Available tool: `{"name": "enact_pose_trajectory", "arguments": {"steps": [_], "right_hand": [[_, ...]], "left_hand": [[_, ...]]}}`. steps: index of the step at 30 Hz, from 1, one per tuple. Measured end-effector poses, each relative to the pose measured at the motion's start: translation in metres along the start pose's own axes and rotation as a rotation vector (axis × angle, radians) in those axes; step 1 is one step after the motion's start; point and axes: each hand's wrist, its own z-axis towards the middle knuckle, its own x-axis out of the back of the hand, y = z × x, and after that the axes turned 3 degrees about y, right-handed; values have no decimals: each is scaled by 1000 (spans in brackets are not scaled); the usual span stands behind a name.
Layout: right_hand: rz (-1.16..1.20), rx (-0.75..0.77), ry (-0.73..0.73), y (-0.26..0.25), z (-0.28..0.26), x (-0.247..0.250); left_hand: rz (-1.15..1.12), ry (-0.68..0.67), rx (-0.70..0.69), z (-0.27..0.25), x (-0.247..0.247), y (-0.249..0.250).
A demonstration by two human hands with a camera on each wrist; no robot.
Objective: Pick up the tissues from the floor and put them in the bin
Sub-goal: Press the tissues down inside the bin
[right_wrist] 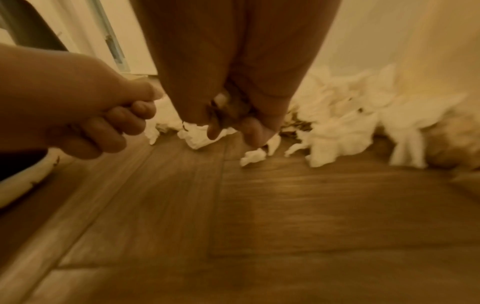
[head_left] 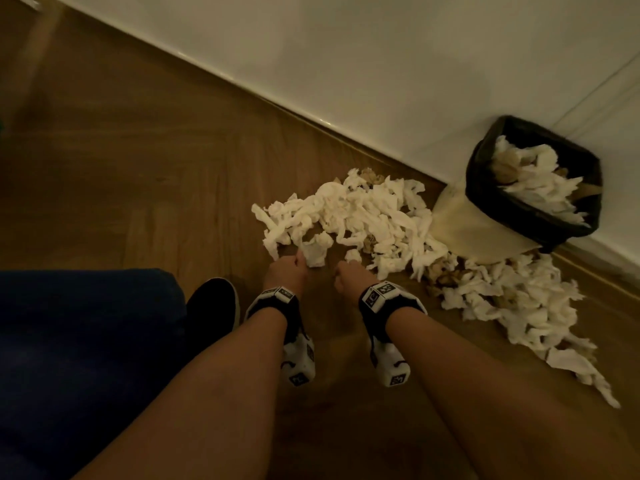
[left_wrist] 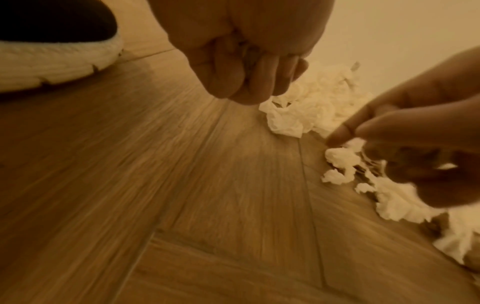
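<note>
White crumpled tissues [head_left: 363, 216] are strewn in a long heap over the wooden floor [head_left: 138, 174], from the hands to the black-lined bin [head_left: 485, 188] by the wall, itself partly filled. The left hand [head_left: 285, 271] is curled into an empty fist. The right hand [head_left: 348, 275] is bent at a small scrap; a grip cannot be confirmed.

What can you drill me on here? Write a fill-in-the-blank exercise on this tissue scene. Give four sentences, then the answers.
1. The bin is lined in ___.
2. Most tissues lie on the ___, beside the bin.
3. The left hand is curled into a ___.
4. The shoe has a black upper and a ___ sole.

Missing words: black; floor; fist; white.
</note>
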Motion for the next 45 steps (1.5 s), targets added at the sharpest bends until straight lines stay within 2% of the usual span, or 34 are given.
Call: {"name": "enact_pose_trajectory", "arguments": {"steps": [4,7,10,14,18,21,23,26,31,33,38,41,43,45], "right_hand": [[-44,1,-25,18,-23,8],[-78,-1,-14,35,-43,16],[-61,-1,39,51,-64,29],[-62,-39,132,69,-91,49],[-1,-73,209,84,-115,70],[50,-105,235,94,-131,89],[2,-132,251,105,-142,103],[-37,-174,339,127,-164,133],[111,-249,645,170,-200,189],[212,-276,736,187,-209,207],[577,-314,721,206,-226,236],[675,-286,698,215,-221,239],[736,-246,714,224,-212,234],[898,-252,748,233,-201,228]], "left_hand": [[34,9,-84,-8,0,5],[-39,-13,-72,-17,0,14],[-99,-16,-119,-25,5,34],[-110,49,-215,-38,15,70],[-356,90,-184,-65,26,115],[-524,12,-138,-86,33,144],[-477,-49,-202,-97,36,161],[-340,-60,-353,-111,41,193],[-437,58,-449,-119,54,262],[-537,22,-441,-121,60,292],[-406,-173,-535,-135,63,355],[-308,-207,-536,-136,54,369],[-360,-209,-513,-132,42,374],[-469,-226,-495,-126,29,374]]}}
